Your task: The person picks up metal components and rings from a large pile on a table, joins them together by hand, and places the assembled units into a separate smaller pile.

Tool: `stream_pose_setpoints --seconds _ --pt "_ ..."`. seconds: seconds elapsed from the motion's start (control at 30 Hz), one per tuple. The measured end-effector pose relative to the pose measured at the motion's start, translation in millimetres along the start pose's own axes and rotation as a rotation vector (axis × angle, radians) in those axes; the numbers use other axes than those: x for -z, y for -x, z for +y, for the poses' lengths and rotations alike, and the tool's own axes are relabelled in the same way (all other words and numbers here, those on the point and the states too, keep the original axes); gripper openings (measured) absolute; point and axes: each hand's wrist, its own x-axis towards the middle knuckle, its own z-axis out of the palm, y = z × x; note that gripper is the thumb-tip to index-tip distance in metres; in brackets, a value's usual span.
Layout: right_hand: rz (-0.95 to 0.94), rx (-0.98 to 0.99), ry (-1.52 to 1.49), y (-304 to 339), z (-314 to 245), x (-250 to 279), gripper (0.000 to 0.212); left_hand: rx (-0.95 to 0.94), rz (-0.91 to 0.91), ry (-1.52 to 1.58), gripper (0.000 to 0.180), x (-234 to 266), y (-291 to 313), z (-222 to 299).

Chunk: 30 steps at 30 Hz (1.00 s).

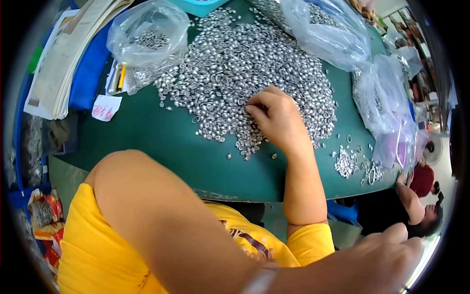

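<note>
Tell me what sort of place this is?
Probably a small sorting or packing workshop: a green table heaped with small silver metal pieces, clear plastic bags holding more, and another person working alongside. The right hand picks through the heap.

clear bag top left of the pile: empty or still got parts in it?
Not empty. The clear plastic bag holds a small cluster of silvery metal pieces, visible through the film; most of its volume looks slack.

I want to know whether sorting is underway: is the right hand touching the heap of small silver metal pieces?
Touching. The head view shows the right hand lying on the heap of silver pieces, its curled fingertips pressed into them.
</note>
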Motion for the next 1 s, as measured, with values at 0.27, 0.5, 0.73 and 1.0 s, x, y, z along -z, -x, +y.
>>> stream_pose_setpoints --seconds 0.27,0.5,0.73,1.0 --pt "-0.026 0.017 0.045 -1.0 7.6 13.6 0.006 0.503 0.485 -0.947 0.011 77.8 78.1 -10.0" --pt "-0.219 -0.360 -0.584 -14.1 1.5 21.0 0.012 0.521 0.362 -1.463 0.019 127.4 130.4 -69.0" --pt "-0.293 -0.521 -1.002 -4.0 3.7 26.5 0.013 0.555 0.581 -1.073 0.039 109.2 124.8 -62.2" --pt "-0.059 -0.219 -0.249 4.1 14.5 45.7 0.010 0.614 0.857 -0.520 0.010 117.4 135.2 -69.7"
